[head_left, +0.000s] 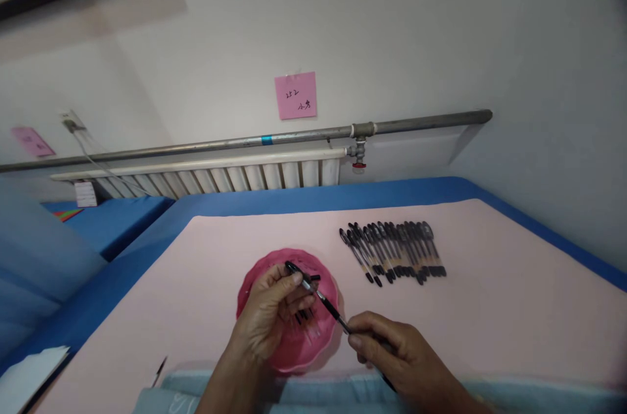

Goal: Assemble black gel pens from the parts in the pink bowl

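Note:
Between thumb and fingers, my left hand (267,313) grips a clear pen cap (300,274) with a black end, above a pink scalloped bowl (245,290). My right hand (392,349) pinches a pen (333,311) with a black grip, its tip pointing up and left at the cap's mouth. Whether the tip is inside the cap I cannot tell. Several dark and clear pen parts (304,317) lie in the bowl, partly hidden by my left hand. Right of the bowl, several capped pens (392,251) lie side by side in a row.
A pink sheet (490,309) covers the blue-edged table (416,189). A thin dark-tipped piece (159,369) lies at the near left, beside light blue cloth (181,382). Behind the table are a white radiator (274,175) and a metal pipe (313,134) along the wall.

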Available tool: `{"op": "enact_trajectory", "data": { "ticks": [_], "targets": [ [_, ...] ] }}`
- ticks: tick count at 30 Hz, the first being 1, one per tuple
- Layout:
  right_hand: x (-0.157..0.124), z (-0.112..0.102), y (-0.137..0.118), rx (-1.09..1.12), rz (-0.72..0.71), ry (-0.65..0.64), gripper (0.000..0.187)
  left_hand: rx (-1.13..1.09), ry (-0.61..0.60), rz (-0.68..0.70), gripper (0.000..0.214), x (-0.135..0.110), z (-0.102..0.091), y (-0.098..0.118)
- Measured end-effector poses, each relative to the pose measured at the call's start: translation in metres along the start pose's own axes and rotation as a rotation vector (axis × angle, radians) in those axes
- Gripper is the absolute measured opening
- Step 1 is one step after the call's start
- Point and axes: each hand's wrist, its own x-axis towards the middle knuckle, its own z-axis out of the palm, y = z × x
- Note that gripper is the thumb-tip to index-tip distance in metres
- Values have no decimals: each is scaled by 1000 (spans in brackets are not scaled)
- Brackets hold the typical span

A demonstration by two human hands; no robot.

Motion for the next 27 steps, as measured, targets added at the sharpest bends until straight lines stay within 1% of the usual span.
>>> {"op": "enact_trajectory", "data": {
  "ticks": [3, 7, 9, 15, 18, 20, 23, 24, 27],
  "targets": [
    [0, 0, 1, -1, 1, 0, 24, -1, 12, 11, 30, 1, 1, -1],
    [1, 0, 3, -4, -4, 6, 25, 42, -7, -9, 31, -1, 4, -5],
    [0, 1, 4, -18, -12, 12, 24, 72, -37, -20, 32, -3, 8, -9],
    [-3, 7, 1, -42, -51, 100, 20, 148, -166, -43, 30, -8, 16, -26],
    [0, 3, -1, -42, -34, 132, 19, 219, -165, -14, 28, -7, 15, -24],
    [5, -6, -1, -57, -6, 223, 18, 286, -116, 30, 30, -5, 11, -19],
    [18, -29, 3, -120, 28, 449, 21, 339, -35, 82, 35, -3, 4, -8],
    [23, -38, 5, -159, 29, 522, 24, 341, -17, 90, 36, -2, 2, -5],
    [38, -60, 16, -348, 22, 675, 29, 356, 5, 105, 33, -2, -2, 1]
  ]
}}
